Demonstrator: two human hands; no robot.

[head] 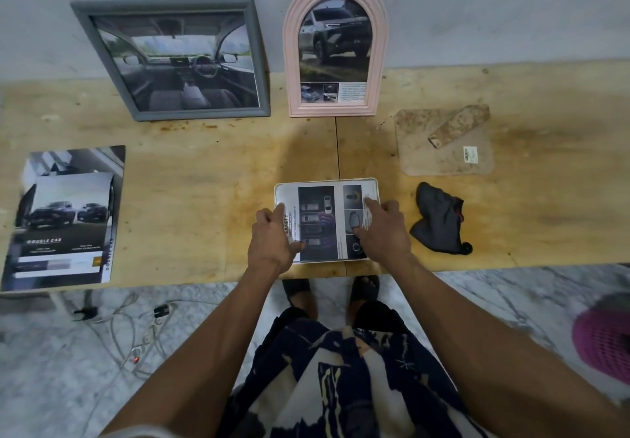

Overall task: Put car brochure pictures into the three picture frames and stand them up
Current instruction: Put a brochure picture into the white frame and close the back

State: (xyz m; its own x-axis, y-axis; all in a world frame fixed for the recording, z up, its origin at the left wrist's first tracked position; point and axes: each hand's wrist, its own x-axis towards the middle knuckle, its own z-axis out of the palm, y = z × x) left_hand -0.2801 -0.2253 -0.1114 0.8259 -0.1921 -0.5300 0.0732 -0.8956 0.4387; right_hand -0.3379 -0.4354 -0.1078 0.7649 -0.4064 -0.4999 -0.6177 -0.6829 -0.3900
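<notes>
A grey square frame (170, 59) with a car-interior picture leans against the wall at the back left. Next to it stands a pink arched frame (335, 45) holding a pickup picture. A white rounded frame (327, 183) lies flat near the table's front edge with a brochure page (324, 219) of car diagrams on it. My left hand (272, 236) rests on the page's left side, fingers spread over it. My right hand (383, 229) presses the page's right side with straight fingers.
Car brochures (66, 219) lie stacked at the table's left end. A brown frame backing board with its stand flap (443, 141) lies at the right, a dark cloth (441, 219) in front of it. Cables trail on the floor; a pink basket (603, 338) sits at the right.
</notes>
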